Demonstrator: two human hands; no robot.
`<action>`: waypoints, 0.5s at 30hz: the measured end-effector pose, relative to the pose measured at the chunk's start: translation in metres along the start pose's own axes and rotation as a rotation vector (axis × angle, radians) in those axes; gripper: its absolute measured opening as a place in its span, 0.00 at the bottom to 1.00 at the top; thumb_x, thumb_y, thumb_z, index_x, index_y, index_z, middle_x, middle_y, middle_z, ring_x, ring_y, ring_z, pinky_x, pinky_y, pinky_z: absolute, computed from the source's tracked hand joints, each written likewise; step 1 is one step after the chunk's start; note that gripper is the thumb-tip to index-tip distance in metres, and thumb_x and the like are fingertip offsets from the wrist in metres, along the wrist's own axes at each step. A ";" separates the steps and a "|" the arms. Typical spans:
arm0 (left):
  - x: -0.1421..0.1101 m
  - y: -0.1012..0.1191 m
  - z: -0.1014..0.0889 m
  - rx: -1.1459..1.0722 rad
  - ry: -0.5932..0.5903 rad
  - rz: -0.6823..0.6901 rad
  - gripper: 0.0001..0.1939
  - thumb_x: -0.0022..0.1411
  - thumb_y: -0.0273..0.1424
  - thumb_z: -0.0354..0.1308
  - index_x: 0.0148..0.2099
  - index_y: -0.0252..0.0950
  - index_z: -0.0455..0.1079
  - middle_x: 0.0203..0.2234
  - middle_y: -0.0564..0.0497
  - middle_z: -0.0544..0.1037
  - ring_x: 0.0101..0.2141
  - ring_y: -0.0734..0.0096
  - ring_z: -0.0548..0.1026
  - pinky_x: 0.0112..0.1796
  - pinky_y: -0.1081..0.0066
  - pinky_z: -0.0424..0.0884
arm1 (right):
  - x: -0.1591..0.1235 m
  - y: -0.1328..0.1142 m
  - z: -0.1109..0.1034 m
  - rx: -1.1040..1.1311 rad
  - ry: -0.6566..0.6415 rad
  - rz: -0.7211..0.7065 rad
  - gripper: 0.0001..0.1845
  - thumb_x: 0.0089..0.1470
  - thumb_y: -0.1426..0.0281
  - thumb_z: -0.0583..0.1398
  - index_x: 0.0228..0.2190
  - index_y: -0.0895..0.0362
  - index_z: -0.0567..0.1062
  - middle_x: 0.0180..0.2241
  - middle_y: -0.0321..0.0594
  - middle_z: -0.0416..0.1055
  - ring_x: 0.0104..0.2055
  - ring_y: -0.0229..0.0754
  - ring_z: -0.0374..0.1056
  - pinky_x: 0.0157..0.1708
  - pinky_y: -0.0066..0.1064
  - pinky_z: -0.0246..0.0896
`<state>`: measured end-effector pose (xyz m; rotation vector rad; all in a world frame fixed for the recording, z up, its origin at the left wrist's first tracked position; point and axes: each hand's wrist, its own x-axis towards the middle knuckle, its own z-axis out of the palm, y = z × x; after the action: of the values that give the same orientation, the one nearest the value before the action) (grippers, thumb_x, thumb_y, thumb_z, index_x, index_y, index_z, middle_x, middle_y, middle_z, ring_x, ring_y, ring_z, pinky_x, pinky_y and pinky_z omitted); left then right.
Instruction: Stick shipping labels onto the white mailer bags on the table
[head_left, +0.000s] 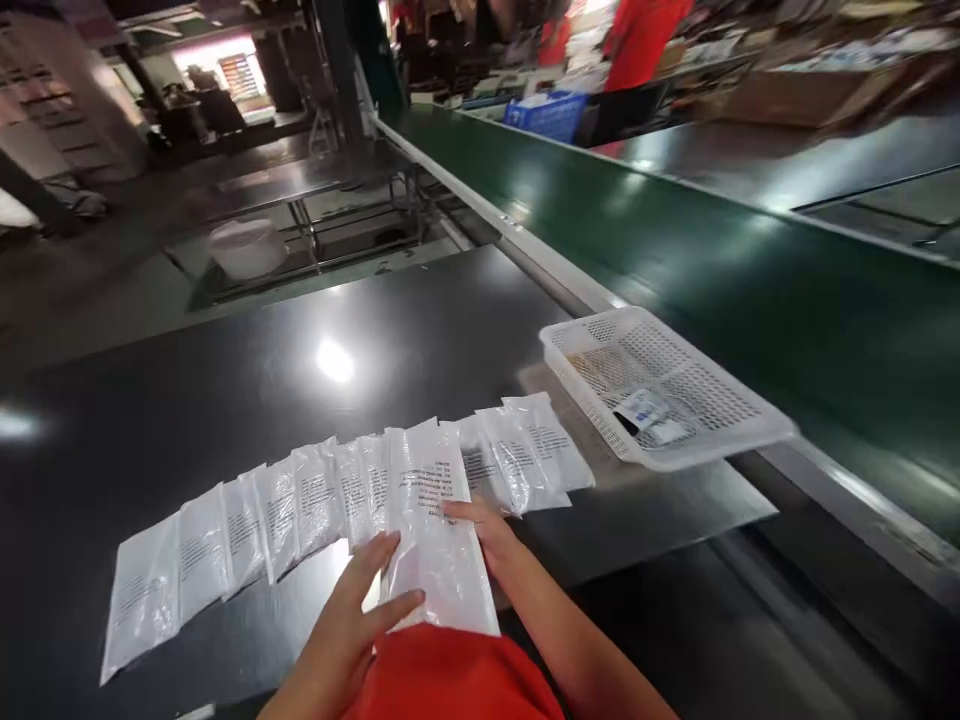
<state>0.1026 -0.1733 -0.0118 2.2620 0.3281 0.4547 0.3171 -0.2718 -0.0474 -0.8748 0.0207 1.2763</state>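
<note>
A white plastic bag [431, 510] with printed text lies in front of me, its upper part overlapping a row of similar bags. My right hand [487, 535] grips its right edge, thumb on the printed face and the other fingers hidden beneath. At the bag's left side, my left hand [360, 600] touches the plastic with thumb and forefinger stretched apart. Several overlapping printed bags [202, 555] extend leftwards over the dark table. More printed bags [525, 455] are fanned out to the right.
A white perforated basket [720, 430] with small packets [649, 412] inside sits at the right edge of the dark metal table [247, 370]. Beyond it runs a green conveyor belt [600, 215]. Farther off are a blue crate [546, 117] and a person in red [645, 40].
</note>
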 end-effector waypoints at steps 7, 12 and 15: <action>0.002 -0.032 -0.003 -1.256 0.036 -0.793 0.25 0.44 0.51 0.69 0.41 0.42 0.77 0.44 0.44 0.80 0.53 0.45 0.72 0.55 0.46 0.66 | -0.011 0.066 0.052 0.082 0.371 -0.462 0.29 0.35 0.60 0.70 0.42 0.53 0.74 0.41 0.43 0.77 0.45 0.54 0.72 0.47 0.47 0.67; 0.010 -0.034 -0.002 -1.332 0.141 -0.839 0.23 0.44 0.41 0.72 0.43 0.40 0.75 0.39 0.46 0.81 0.48 0.50 0.76 0.52 0.55 0.71 | -0.016 0.115 0.061 -0.153 0.459 -0.638 0.27 0.40 0.53 0.67 0.43 0.49 0.74 0.46 0.43 0.75 0.52 0.55 0.67 0.55 0.51 0.60; 0.008 -0.047 -0.013 -1.167 0.113 -0.848 0.23 0.46 0.42 0.71 0.43 0.36 0.75 0.38 0.44 0.82 0.45 0.51 0.78 0.49 0.58 0.73 | -0.045 0.129 0.033 -0.357 0.325 -0.235 0.23 0.42 0.51 0.65 0.33 0.55 0.76 0.37 0.46 0.76 0.41 0.51 0.72 0.45 0.47 0.66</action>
<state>0.1003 -0.1307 -0.0376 0.8433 0.7786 0.2045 0.1798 -0.2868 -0.0754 -1.3457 -0.0525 0.9203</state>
